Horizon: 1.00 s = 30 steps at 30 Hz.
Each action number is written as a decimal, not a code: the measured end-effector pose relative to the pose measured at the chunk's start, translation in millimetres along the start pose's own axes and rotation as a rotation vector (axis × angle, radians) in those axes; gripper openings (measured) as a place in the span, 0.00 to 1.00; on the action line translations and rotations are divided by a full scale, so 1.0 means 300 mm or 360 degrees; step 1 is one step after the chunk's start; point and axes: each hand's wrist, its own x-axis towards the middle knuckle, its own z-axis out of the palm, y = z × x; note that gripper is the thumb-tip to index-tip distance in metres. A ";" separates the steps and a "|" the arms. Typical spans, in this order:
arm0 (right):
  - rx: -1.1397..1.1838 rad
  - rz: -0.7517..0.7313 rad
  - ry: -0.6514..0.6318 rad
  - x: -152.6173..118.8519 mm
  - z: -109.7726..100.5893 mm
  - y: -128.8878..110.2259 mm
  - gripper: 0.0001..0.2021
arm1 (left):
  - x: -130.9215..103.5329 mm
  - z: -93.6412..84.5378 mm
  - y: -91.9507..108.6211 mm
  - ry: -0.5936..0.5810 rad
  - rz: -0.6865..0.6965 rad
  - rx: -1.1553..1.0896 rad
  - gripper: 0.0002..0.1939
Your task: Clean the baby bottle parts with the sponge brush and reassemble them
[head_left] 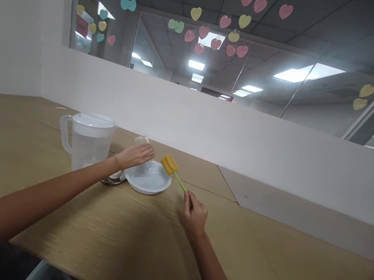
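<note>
My left hand is wrapped round a clear cup, which it holds tilted over a white basin. Part of the cup is hidden behind my fingers. In my right hand is the thin green handle of a sponge brush. Its yellow sponge head points up and to the left, just above the basin's right rim and apart from the cup.
A lidded, translucent pitcher with liquid inside stands left of the basin. Between them, partly under my left forearm, lies a round metal dish with small white things. Behind the wooden table rises a white wall with a window.
</note>
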 end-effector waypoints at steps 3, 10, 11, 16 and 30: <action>-0.0056 0.0226 -0.0019 0.012 -0.001 -0.005 0.24 | -0.010 0.002 0.016 0.0120 -0.0372 -0.0229 0.15; -0.0328 0.0685 -0.0450 0.024 0.009 -0.012 0.20 | -0.073 -0.046 0.199 0.0643 -0.0909 -0.0918 0.23; -0.0370 0.0722 -0.0555 0.023 0.011 -0.015 0.19 | -0.086 -0.055 0.242 0.0661 -0.0786 -0.0932 0.25; -0.0497 0.0715 -0.0998 0.020 0.016 -0.031 0.15 | -0.127 -0.060 0.421 0.0670 -0.0426 -0.0862 0.30; -0.0530 0.0596 -0.1179 0.032 0.004 -0.055 0.13 | -0.139 0.027 0.492 0.0388 -0.0690 -0.1014 0.38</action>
